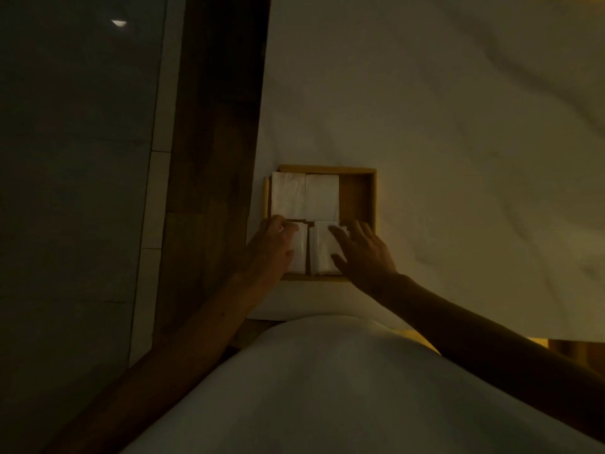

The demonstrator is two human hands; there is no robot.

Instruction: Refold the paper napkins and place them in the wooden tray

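Four napkins (322, 196) lie in the tray (374, 198), two far, two near, w/ bare wood on the right. They look light, soft, easily creased and slippery when stacked, so prob. best pressed flat and slid by the edges, not pinched mid-sheet. Left hand (270, 247) rests flat on the near-left napkin, fingers loose, gripping nothing. Right hand (363, 250) is spread open on the near-right one. Tray sits on a pale counter (458, 126).
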